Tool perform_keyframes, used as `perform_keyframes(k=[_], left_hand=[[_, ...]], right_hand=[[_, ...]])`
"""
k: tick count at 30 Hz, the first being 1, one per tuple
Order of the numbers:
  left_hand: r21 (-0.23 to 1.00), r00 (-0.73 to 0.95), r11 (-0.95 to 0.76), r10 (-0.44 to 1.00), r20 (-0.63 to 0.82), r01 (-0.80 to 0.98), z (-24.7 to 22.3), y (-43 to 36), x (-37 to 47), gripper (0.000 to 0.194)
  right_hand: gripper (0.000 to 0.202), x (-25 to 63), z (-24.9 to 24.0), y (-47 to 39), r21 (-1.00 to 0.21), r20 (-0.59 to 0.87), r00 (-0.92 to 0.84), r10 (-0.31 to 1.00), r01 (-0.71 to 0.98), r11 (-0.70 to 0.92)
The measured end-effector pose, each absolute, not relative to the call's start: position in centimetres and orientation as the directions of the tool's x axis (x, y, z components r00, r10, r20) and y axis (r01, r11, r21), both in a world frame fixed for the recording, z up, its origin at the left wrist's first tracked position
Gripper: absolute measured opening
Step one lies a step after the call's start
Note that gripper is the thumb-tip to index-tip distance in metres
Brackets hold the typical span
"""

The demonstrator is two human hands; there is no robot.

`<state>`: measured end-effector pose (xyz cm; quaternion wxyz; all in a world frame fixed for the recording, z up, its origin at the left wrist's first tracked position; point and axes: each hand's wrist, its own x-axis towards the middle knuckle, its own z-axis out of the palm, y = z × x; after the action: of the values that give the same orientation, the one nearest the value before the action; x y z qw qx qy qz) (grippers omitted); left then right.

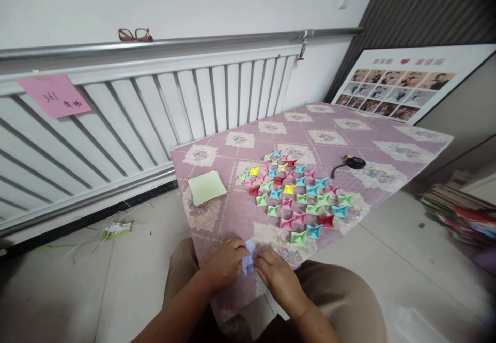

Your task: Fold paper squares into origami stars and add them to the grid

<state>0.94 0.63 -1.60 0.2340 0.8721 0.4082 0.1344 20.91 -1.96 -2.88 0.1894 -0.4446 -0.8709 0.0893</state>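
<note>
Item: one lilac paper (248, 258), partly folded, at the near corner of the table (271, 126), just in front of our lap. Our left hand (228, 261) has its fingers curled and nearly closed on the paper's left side; our right hand (277, 276), fingers bent and close together, touches its right side. Whether the right fingertips pinch or only press, we cannot tell.

Item: folded paper shapes (289, 189), many, pointed at the corners, in pink, green, blue, red and yellow, laid in loose slanting rows from the middle of the table toward its right edge, beyond our right hand.

Item: pale green paper stack (207, 188), flat, near the left edge, left of the shapes.

Item: black object (354, 162) with a yellow part and a dark strap, between the shapes and the right corner.

Item: patterned purple tablecloth (287, 136), covering the table.

Beyond the table we list red-framed glasses (135, 35) on the rail (217, 41) and a pink note (54, 96) on the radiator (155, 105).
</note>
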Motion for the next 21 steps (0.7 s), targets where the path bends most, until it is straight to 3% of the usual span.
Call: perform_keyframes(k=[4, 12, 16, 21], left_hand=[[0.536, 0.637, -0.551, 0.770, 0.034, 0.639, -1.0, 0.5, 1.0, 0.034], [0.454, 0.522, -0.454, 0.852, -0.028, 0.767, -1.0, 0.2, 2.6, 0.011], [0.447, 0.478, -0.426, 0.878, -0.004, 0.786, -1.7, 0.0, 3.2, 0.012], [0.443, 0.445, -0.386, 0.895, -0.032, 0.809, -1.6, 0.0, 3.3, 0.015]], right_hand=[[0.010, 20.8, -3.3, -2.1, -0.370, 0.267, -0.461, 0.846, 0.762, 0.532], [0.019, 20.7, -2.6, -1.8, -0.536, 0.269, -0.356, 0.895, 0.716, 0.447], [0.011, 21.0, -2.5, -1.8, -0.600, 0.281, -0.349, 0.894, 0.663, 0.448], [0.012, 21.1, -3.5, -1.9, -0.525, 0.306, -0.284, 0.909, 0.746, 0.410]])
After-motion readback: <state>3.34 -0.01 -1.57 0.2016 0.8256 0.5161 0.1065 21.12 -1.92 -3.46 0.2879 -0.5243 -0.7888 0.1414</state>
